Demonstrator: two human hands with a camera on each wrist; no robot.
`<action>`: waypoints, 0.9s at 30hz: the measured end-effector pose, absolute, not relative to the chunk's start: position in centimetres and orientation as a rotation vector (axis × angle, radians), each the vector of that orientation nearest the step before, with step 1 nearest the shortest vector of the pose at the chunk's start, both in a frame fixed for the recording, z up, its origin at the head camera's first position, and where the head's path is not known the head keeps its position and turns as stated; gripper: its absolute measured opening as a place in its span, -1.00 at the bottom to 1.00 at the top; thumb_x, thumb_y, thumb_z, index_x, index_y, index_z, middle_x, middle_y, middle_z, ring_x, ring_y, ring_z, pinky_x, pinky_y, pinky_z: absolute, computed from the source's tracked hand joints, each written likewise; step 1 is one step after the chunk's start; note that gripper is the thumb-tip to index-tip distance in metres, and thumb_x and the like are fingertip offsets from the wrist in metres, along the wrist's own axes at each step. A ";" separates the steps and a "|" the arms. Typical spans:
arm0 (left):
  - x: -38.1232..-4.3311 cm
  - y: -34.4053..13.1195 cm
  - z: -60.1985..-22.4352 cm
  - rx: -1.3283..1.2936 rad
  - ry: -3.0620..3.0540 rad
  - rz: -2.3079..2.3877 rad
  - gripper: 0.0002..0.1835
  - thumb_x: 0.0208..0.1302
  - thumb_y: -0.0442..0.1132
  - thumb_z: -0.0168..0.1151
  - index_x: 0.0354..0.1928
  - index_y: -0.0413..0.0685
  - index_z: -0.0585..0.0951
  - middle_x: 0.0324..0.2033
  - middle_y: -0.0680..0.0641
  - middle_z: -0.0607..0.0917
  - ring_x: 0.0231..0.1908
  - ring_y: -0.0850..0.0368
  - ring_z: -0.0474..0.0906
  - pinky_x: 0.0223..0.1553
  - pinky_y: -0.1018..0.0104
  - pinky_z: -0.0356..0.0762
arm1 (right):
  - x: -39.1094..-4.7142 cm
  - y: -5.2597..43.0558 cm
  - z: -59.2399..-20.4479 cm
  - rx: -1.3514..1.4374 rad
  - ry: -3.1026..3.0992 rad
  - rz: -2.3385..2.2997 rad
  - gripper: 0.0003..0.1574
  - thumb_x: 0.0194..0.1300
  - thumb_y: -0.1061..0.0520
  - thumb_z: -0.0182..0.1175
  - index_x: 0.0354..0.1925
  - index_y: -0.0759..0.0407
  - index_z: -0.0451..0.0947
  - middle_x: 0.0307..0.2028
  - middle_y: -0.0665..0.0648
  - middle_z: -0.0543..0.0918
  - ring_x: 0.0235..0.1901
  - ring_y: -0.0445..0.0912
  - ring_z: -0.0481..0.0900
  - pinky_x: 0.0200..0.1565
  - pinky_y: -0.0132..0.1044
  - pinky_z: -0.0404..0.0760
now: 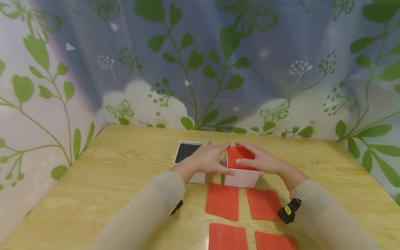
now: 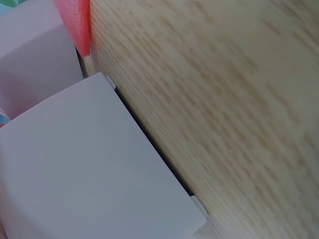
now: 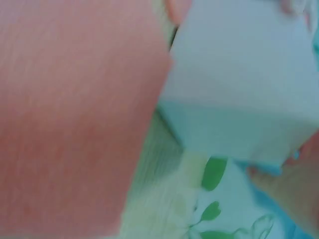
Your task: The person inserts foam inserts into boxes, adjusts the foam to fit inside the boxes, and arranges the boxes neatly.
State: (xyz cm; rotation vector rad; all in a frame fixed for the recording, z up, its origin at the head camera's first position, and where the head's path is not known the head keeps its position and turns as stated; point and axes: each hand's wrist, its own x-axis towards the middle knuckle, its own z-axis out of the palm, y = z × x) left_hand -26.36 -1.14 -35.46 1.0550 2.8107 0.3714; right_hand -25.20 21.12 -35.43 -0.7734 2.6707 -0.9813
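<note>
A white box (image 1: 241,178) stands on the table with a red square (image 1: 240,155) showing in its open top. Over its left edge lies my left hand (image 1: 210,159), thumb near the front rim and fingers toward the far rim. From the right my right hand (image 1: 264,160) reaches over the same top, with its thumb on the red square and its fingers at the far edge. Both hands' fingers are spread and fairly straight. Left of it, partly behind my left hand, is another white box with a dark inside (image 1: 186,152).
Several red squares, among them a near left one (image 1: 227,236) and a right one (image 1: 264,204), lie flat in front of the boxes. A wooden table (image 1: 125,180) carries everything. Behind it hangs a leaf-patterned curtain (image 1: 200,69).
</note>
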 end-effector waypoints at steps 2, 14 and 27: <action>-26.4 -1.1 -35.4 1.067 2.824 0.369 0.09 0.00 0.47 0.10 0.44 -0.03 0.07 0.32 0.03 0.29 0.28 0.20 0.23 0.35 0.05 -0.25 | -25.0 20.6 -35.1 -0.756 2.729 -0.945 0.00 0.21 -0.21 0.20 0.40 0.23 0.07 0.33 0.30 0.16 0.28 0.23 0.10 0.17 0.22 0.20; -26.4 -1.4 -35.4 1.082 2.831 0.347 0.09 0.00 0.47 0.09 0.44 -0.05 0.08 0.33 0.01 0.27 0.29 0.19 0.21 0.35 0.02 -0.23 | -24.4 19.3 -35.7 -0.701 2.868 -0.835 0.17 0.06 -0.29 0.30 0.42 0.20 0.03 0.34 0.28 0.14 0.30 0.21 0.05 0.16 0.27 0.18; -26.3 -1.3 -35.5 1.086 2.825 0.365 0.09 -0.01 0.48 0.09 0.44 -0.04 0.07 0.33 0.02 0.27 0.28 0.19 0.23 0.35 0.03 -0.22 | -24.2 19.0 -34.6 -0.683 2.833 -0.828 0.12 0.10 -0.15 0.33 0.39 0.32 0.03 0.32 0.36 0.16 0.27 0.26 0.09 0.15 0.24 0.23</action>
